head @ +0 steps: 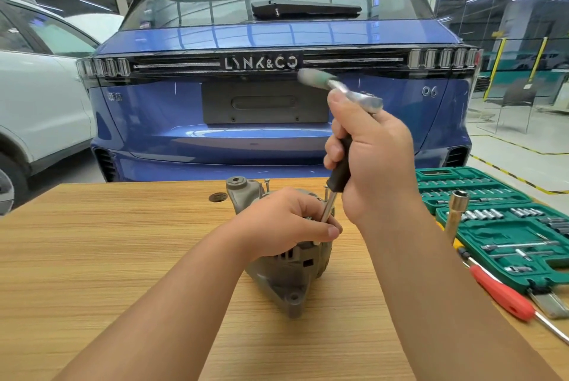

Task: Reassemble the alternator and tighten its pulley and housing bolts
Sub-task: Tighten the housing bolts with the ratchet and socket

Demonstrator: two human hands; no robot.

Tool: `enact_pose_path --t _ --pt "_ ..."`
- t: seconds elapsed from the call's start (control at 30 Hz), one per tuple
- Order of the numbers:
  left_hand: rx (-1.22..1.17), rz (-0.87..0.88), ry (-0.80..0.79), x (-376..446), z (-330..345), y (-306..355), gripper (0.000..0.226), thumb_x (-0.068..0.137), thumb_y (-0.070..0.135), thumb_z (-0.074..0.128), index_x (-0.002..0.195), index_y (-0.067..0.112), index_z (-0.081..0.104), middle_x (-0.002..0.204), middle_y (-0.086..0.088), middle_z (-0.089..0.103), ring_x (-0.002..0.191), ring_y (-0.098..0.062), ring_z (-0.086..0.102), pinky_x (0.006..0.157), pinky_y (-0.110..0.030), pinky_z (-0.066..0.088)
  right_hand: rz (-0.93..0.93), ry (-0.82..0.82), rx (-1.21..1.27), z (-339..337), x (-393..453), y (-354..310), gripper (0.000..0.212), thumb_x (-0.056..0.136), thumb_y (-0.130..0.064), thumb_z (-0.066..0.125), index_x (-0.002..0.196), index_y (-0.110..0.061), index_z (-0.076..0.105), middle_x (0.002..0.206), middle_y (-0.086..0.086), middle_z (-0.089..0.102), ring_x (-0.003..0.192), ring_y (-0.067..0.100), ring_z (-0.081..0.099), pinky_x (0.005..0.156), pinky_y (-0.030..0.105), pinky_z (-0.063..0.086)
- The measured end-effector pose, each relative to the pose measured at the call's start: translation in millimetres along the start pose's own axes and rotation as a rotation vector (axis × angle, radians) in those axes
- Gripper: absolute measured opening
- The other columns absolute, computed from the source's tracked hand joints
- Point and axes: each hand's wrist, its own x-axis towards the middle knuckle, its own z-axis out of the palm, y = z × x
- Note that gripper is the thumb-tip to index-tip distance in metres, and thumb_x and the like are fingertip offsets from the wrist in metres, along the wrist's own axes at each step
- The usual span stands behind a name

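Grey cast-metal alternator (286, 260) standing mid wooden counter (123, 257), top hidden under left hand (286, 222), fingers (331, 229) pinching slim steel extension shaft (328, 211). Right hand (374, 162) gripping black handle (340, 171); blurred chrome ratchet (354, 94) above.

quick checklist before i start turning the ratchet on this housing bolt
1. Alternator steadied: ok, the left hand rests on top of it on the wooden table.
2. Tool gripped: ok, the right hand holds the black extension handle, with the ratchet on top.
3. Shaft guided: ok, left fingers pinch the metal shaft low down.
4. Tip seated on the bolt: cannot tell, the left hand hides it.
5. Shaft in line with the bolt: not ok, it leans.
6. Other housing bolts down: not ok, two at the back stand proud.
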Motion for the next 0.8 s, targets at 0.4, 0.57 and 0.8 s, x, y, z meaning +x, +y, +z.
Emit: enact_pose_path --t 0.4,0.57,0.8 --pt "-0.041 -0.001 -0.019 -2.6 -1.6 0.5 0.012 0.095 0.026 0.073 0.100 0.033 0.081 0.100 0.013 0.078 0.101 -0.010 0.071 0.103 -0.044 0.053 -0.203 -0.232 0.106 3.9 0.3 20.0 0.053 0.101 0.000 0.051 0.118 -0.047 0.069 0.093 0.004 0.058 0.067 0.015 0.050 0.058 0.025 0.047" --pt "-0.033 0.007 -0.012 -2.1 -1.7 1.7 0.019 0.094 0.026 0.073 0.086 0.041 0.080 0.090 0.017 0.077 0.088 -0.001 0.070 0.097 -0.037 0.056 -0.104 -0.365 0.305 -4.3 0.2 18.8 0.041 0.101 -0.028 0.037 0.133 -0.027 0.062 0.089 0.010 0.063 0.066 0.023 0.048 0.059 0.034 0.038" --pt "-0.028 0.019 -0.008 -1.3 -0.8 0.1 0.009 0.094 0.027 0.074 0.092 0.032 0.081 0.096 0.002 0.077 0.094 -0.017 0.071 0.098 -0.049 0.056 -0.039 -0.106 0.162 5.9 -2.0 8.3 0.029 0.092 -0.036 0.063 0.112 -0.016 0.063 0.078 0.002 0.057 0.056 0.016 0.046 0.050 0.027 0.038"
